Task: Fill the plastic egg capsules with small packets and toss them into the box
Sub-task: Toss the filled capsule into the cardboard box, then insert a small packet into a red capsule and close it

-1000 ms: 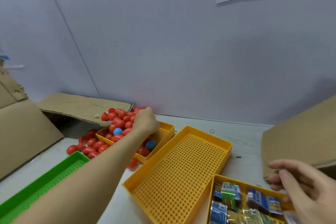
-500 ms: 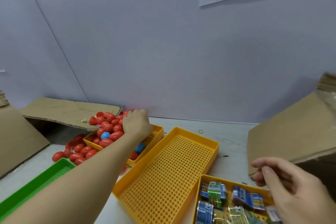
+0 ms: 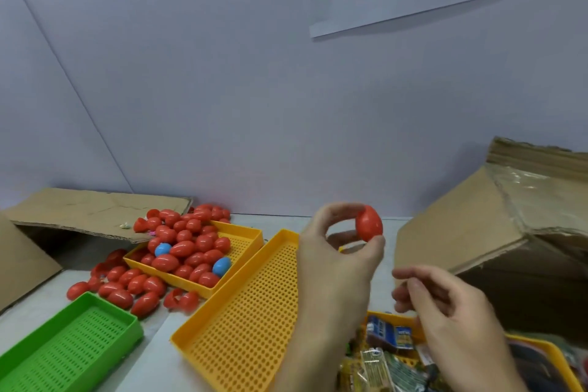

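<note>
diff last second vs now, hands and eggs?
The left hand left the heap in the egg tray and came back toward the body, now pinching a red egg capsule raised in front. The right hand stayed over the packet tray, fingers loosely curled, holding nothing. Trays and cardboard box unmoved.

A closed red plastic egg capsule [image 3: 369, 223] is held upright in the air; more red egg capsules [image 3: 187, 248] and two blue ones [image 3: 221, 266] heap in a yellow tray, small packets [image 3: 389, 335] fill another, brown cardboard box [image 3: 496, 232] lies at right

Red egg [image 3: 369, 227] in left hand [image 3: 337, 261]
</note>
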Demonstrator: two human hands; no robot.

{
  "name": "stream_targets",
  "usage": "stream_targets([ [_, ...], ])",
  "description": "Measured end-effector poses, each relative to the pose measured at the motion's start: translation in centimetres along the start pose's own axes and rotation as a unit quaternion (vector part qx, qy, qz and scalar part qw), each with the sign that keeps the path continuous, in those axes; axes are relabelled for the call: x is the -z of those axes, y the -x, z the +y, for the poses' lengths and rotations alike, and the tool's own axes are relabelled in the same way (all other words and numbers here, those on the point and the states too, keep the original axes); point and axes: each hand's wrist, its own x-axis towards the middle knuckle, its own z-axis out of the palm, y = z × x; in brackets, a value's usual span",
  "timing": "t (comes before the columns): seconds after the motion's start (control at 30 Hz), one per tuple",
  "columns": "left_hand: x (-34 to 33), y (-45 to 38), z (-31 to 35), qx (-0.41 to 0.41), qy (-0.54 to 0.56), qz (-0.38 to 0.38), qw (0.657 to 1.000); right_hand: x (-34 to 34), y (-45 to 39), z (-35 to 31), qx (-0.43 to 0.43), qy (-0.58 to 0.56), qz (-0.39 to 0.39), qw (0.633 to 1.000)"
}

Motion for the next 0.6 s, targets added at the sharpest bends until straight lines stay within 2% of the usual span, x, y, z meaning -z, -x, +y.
stream_targets([
  [0.2, -1.5, 2.4, -3.4, -0.032, -0.072, -0.022, 0.997, 0.1, -0.1, 0.0, -0.017, -0.061, -0.017, 0.998],
  [0.3, -1.1, 2.7, -4.3, -0.084, -0.157, -0.059, 0.982, 0.2, -0.5, 0.5, -0.052, -0.115, -0.035, 0.991],
  [0.4, -0.6, 2.7, -4.4, -0.103, -0.158, -0.072, 0.979, 0.1, -0.7, 0.7, -0.085, -0.203, -0.056, 0.974],
  [0.47, -0.4, 2.6, -4.2, -0.079, -0.117, -0.075, 0.987, 0.0, -0.7, 0.5, -0.095, -0.268, -0.063, 0.957],
  [0.6, -0.1, 2.9, -3.8, 0.027, -0.067, -0.054, 0.996, -0.3, -0.4, 0.1, -0.088, -0.334, -0.084, 0.935],
])
